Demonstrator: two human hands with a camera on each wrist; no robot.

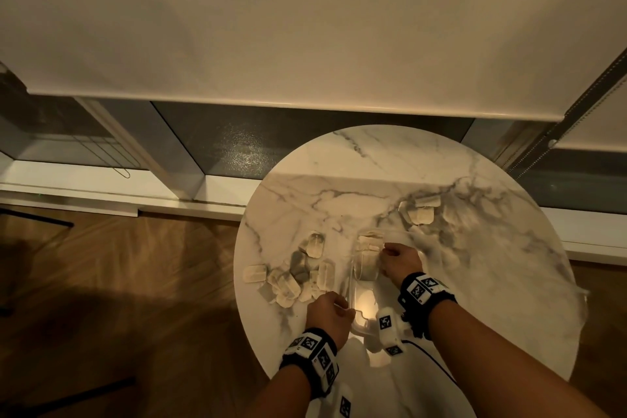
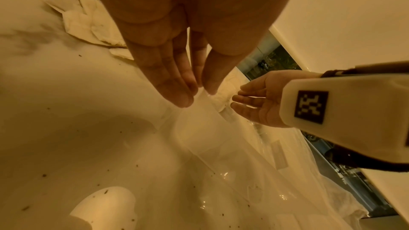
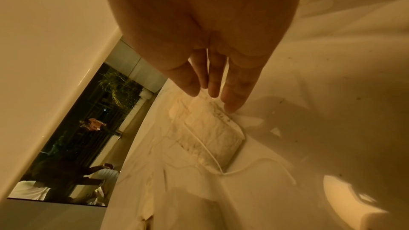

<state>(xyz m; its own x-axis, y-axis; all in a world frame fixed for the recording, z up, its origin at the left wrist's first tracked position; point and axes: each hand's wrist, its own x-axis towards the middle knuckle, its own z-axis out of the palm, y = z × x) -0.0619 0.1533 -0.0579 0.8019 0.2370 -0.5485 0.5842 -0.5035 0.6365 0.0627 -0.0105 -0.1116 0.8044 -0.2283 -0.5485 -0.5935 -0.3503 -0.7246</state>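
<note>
A clear plastic container [image 1: 363,302] lies in the middle of a round marble table [image 1: 339,173]. Several tea bags [image 1: 368,248] sit in its far end. My left hand [image 1: 342,304] pinches the container's near left rim; in the left wrist view thumb and fingers [image 2: 188,97] meet on the clear wall [image 2: 199,128]. My right hand [image 1: 390,256] reaches into the container from the right. Its fingers [image 3: 232,104] are straight, their tips resting by the packed tea bags [image 3: 212,132]. A loose white string [image 3: 265,163] trails beside them.
A loose heap of tea bags [image 1: 298,278] lies left of the container, and a smaller group [image 1: 420,212] at the back right. Dark crumbs dot the tabletop [image 2: 66,146]. Beyond the table are a lowered blind [image 1: 305,27] and a window; wooden floor [image 1: 118,282] lies to the left.
</note>
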